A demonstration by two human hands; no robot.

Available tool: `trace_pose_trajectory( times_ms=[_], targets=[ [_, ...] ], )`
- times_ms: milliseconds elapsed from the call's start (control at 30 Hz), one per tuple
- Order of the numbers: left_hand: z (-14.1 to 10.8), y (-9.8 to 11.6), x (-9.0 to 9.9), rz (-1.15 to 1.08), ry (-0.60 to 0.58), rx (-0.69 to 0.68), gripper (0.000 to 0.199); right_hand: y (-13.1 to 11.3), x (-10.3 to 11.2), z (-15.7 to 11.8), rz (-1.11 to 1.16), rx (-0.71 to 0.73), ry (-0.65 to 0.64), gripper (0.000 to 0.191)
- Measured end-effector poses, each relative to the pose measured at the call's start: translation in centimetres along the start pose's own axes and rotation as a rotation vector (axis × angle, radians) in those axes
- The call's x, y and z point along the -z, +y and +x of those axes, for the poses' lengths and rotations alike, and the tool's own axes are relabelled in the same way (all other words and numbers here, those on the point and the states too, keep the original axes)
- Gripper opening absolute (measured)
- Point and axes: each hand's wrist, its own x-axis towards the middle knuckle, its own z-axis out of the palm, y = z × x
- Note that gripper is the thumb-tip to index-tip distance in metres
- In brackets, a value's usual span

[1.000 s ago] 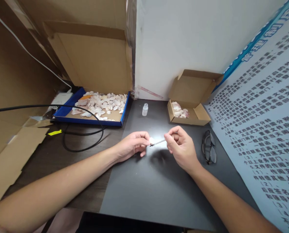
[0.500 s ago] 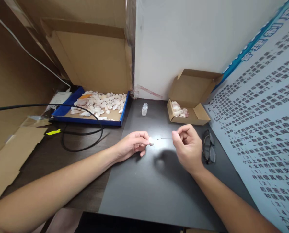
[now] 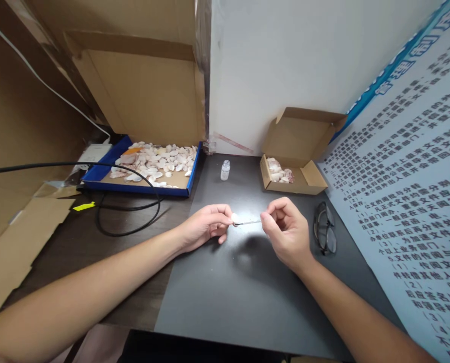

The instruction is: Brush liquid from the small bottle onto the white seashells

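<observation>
The left hand [image 3: 206, 225] pinches a small pale shell [image 3: 234, 217] above the grey mat [image 3: 217, 297]; the right hand [image 3: 288, 232] pinches a thin rod [image 3: 250, 222], its dark tip at the shell, and a small vial [image 3: 225, 171] stands upright beyond the hands

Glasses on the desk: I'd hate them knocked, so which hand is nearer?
Right. The right hand is just left of the glasses, not touching them; the left hand is farther left, beyond the right one.
</observation>
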Motion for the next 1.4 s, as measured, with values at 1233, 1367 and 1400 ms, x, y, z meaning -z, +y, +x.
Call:
trace_pose_trajectory(
  times_ms=[1233,1367,1400],
  targets=[
    [-0.18,0.08,-0.1,-0.007,0.022,0.001,0.012,-0.13,-0.15,0.15,-0.071,-0.018,0.04,0.012],
    [-0.14,0.08,-0.13,-0.006,0.021,0.002,0.012,0.03,-0.14,0.17,-0.04,-0.034,0.047,0.013],
    [-0.14,0.09,-0.14,-0.004,0.023,0.003,0.012,0.04,-0.13,0.19,-0.001,-0.038,0.031,0.012]
  ],
)
